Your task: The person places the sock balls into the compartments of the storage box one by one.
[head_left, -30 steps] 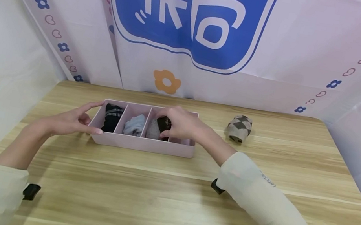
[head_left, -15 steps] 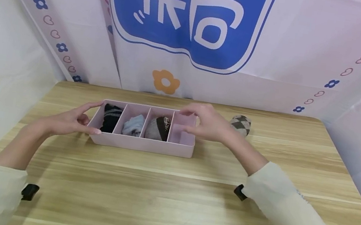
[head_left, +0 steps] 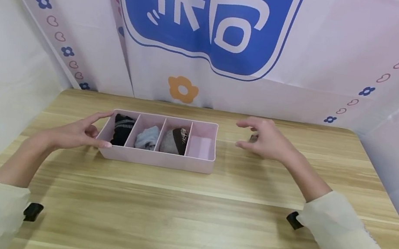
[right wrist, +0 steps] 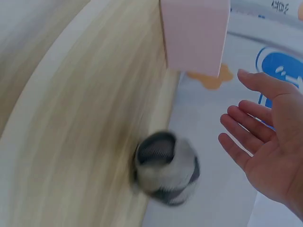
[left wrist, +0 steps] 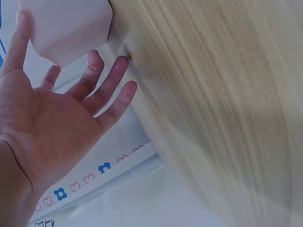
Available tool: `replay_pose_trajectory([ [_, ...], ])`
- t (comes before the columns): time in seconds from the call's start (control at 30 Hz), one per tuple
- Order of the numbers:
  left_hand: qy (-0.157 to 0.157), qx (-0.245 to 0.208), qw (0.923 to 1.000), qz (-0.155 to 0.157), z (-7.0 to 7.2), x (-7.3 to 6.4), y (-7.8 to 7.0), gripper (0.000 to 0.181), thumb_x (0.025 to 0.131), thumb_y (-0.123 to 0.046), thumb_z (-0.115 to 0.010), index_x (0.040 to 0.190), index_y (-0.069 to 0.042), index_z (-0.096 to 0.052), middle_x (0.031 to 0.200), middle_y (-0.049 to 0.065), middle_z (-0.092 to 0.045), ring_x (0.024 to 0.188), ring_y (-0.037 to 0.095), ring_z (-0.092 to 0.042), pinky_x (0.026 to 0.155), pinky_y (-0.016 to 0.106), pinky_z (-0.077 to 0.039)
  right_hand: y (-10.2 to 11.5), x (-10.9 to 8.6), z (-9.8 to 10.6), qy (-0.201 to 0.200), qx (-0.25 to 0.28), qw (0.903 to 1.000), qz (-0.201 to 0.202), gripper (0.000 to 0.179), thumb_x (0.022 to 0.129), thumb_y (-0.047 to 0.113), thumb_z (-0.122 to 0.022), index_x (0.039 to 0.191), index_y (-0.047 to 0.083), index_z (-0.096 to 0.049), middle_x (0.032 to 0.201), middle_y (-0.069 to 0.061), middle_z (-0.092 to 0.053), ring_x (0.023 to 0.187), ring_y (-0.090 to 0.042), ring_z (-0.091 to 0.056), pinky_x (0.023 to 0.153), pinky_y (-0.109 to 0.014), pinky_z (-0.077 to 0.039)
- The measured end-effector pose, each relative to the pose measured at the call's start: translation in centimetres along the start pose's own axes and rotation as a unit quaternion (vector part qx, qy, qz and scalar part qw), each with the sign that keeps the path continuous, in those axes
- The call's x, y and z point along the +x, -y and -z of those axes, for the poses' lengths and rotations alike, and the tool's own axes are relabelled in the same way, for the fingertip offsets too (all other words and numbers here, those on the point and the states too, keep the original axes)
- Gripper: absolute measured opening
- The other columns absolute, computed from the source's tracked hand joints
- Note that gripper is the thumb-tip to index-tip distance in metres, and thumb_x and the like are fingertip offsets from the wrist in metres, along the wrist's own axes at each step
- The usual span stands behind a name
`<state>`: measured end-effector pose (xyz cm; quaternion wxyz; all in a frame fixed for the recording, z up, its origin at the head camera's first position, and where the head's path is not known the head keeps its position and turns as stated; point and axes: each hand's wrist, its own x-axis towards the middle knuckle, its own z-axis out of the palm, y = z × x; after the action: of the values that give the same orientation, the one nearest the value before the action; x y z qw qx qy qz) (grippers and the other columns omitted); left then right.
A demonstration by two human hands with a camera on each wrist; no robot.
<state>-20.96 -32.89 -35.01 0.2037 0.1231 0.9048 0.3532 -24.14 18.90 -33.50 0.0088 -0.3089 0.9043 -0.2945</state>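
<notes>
My left hand (head_left: 73, 134) holds the left end of a pale pink divided storage box (head_left: 158, 160), thumb at the front rim and index finger at the back. Rolled socks sit in its compartments: a black one (head_left: 123, 130), a light blue one (head_left: 147, 137) and a grey one with a dark brown band (head_left: 175, 140). The rightmost compartment shows its bare floor. To the right of the box, my right hand (head_left: 273, 142) reaches with fingers spread around a rolled argyle sock (right wrist: 168, 172), largely hidden behind the hand in the head view and apart from the fingers in the right wrist view.
Everything stands on a light wood-grain table (head_left: 175, 222). White printed cloth (head_left: 311, 72) with hearts, flowers and a large blue sign hangs right behind the table's back edge and along both sides.
My right hand has left the grey sock in the third compartment and moved right, out over the argyle sock. The left hand keeps its place at the box.
</notes>
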Motion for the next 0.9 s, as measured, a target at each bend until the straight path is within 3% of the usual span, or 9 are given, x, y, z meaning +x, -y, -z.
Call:
replay_pose_trajectory([
  [0.27,0.001,-0.002,1.0000,0.004,0.0,0.0,0.0,0.103,0.094,-0.026,-0.076,0.168,-0.019,-0.005,0.086,0.005,-0.051,0.086,0.019,-0.048,0.079,0.034,-0.039,-3.4,-1.7,1.3,-0.002,-0.040,0.9983,-0.044,0.071,0.084,0.019,-0.086,0.143,-0.007,-0.055,0.142,-0.027,-0.058,0.132,-0.045,-0.053,0.110,-0.058,-0.040],
  [0.5,0.002,-0.006,1.0000,0.004,0.1,-0.1,-0.2,0.103,0.094,-0.025,-0.076,0.168,-0.018,-0.005,0.085,0.005,-0.050,0.085,0.019,-0.048,0.078,0.034,-0.039,-5.8,-2.3,1.6,0.016,-0.049,0.9946,-0.090,0.096,0.078,0.021,-0.092,0.151,-0.014,-0.039,0.153,-0.034,-0.041,0.141,-0.052,-0.039,0.116,-0.061,-0.030],
  [0.73,0.001,-0.013,0.9999,0.002,0.1,-0.1,-0.2,0.102,0.094,-0.023,-0.076,0.168,-0.018,-0.006,0.086,0.006,-0.051,0.085,0.019,-0.048,0.077,0.033,-0.040,-7.2,-2.6,1.4,0.023,-0.023,0.9946,-0.099,0.094,0.077,0.024,-0.094,0.148,-0.013,-0.043,0.143,-0.034,-0.050,0.129,-0.051,-0.049,0.106,-0.062,-0.041],
  [0.9,-0.001,-0.015,0.9999,-0.003,0.0,0.0,0.0,0.101,0.094,-0.021,-0.076,0.168,-0.016,-0.007,0.085,0.005,-0.049,0.084,0.019,-0.047,0.076,0.032,-0.039,-7.8,-2.7,1.0,0.016,-0.033,0.9948,-0.095,0.091,0.077,0.024,-0.094,0.146,-0.012,-0.046,0.140,-0.033,-0.053,0.128,-0.049,-0.051,0.108,-0.061,-0.040],
])
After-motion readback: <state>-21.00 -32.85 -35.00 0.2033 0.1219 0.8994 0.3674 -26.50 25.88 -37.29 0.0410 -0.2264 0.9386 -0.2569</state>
